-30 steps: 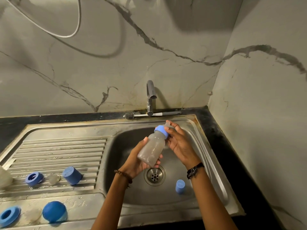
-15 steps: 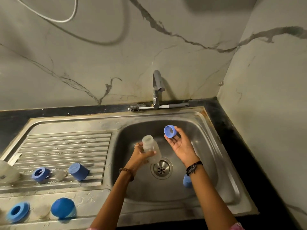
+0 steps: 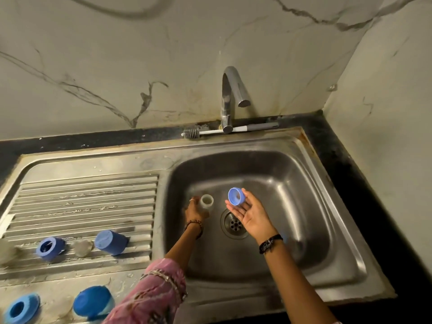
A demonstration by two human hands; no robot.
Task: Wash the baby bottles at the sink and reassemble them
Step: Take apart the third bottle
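Over the sink [image 3: 315, 174] basin, the left hand [image 3: 195, 210] curls its fingers round the clear bottle [image 3: 207, 201], held upright with its open mouth up, just left of the drain [image 3: 234, 224]. The right hand [image 3: 251, 212] lies palm up, fingers nearly straight, with the blue ring [image 3: 236, 195] resting on its fingertips, near the bottle but apart from it. Other blue parts lie on the drainboard [image 3: 81, 197] at left. A brush [image 3: 229, 130] lies on the counter [image 3: 93, 141] behind the tap [image 3: 230, 94]. No writing can be read on anything.
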